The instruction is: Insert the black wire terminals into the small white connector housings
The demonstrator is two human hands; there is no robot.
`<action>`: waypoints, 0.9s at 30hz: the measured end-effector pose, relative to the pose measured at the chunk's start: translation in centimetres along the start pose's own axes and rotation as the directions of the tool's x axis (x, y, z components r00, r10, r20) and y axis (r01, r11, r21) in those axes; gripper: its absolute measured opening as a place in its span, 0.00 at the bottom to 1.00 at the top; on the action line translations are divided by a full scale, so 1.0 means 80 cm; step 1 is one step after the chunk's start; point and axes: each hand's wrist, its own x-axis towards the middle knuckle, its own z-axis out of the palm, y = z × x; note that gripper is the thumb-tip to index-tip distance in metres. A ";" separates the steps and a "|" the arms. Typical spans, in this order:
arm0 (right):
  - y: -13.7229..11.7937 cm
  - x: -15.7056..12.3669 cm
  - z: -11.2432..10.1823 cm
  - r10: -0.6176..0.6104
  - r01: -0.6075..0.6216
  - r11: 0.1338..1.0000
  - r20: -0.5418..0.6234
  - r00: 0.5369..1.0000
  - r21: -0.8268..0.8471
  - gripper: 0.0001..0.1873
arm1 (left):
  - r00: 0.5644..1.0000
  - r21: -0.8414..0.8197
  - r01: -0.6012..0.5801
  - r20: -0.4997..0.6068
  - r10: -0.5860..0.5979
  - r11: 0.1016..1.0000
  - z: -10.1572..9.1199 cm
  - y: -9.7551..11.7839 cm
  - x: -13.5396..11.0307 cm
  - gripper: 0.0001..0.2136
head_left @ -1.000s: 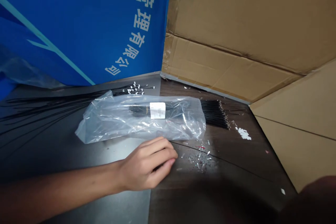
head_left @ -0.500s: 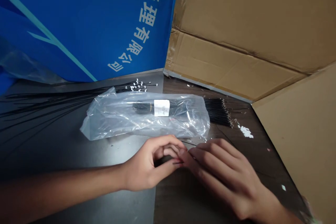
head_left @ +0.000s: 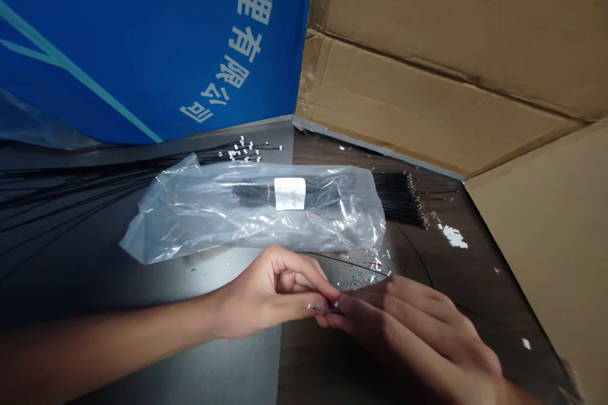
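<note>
My left hand (head_left: 273,294) and my right hand (head_left: 408,329) meet at the fingertips in front of the bag. Both pinch a thin black wire (head_left: 325,309) with a small metal end, most of it hidden by my fingers. Just beyond them lies a transparent plastic bag (head_left: 251,215) holding a bundle of black wires with a white label (head_left: 289,193). Loose black wires (head_left: 142,174) with small white connectors (head_left: 240,153) fan out past the bag's far left side. More wire ends (head_left: 401,199) stick out at its right.
The hands work over a dark tabletop (head_left: 190,278), part grey and part wood-grain (head_left: 441,278). White scraps (head_left: 453,236) and glittering bits (head_left: 356,275) lie on it. A blue printed banner (head_left: 142,44) and cardboard sheets (head_left: 427,76) stand along the back and right.
My right hand has come in from the lower right, and both hands now pinch the wire together. The whole view has shifted slightly with my head.
</note>
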 end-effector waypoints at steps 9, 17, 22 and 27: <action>-0.002 0.001 0.002 -0.018 0.018 0.999 -0.006 1.000 -0.030 0.09 | 0.995 -0.009 0.090 0.051 -0.089 0.996 -0.004 0.000 0.005 0.08; -0.007 0.004 -0.008 0.027 -0.030 0.999 0.119 0.993 0.026 0.13 | 0.998 0.014 0.068 -0.006 -0.068 0.998 -0.001 -0.009 0.005 0.12; -0.013 0.004 -0.009 0.090 -0.093 0.996 0.184 0.979 0.010 0.11 | 0.999 0.030 0.033 -0.012 -0.033 0.999 -0.002 -0.009 0.005 0.09; -0.004 -0.009 0.000 0.122 -0.122 0.992 0.052 0.991 -0.011 0.08 | 0.993 0.166 -0.093 -0.056 0.104 0.982 0.001 0.000 0.005 0.03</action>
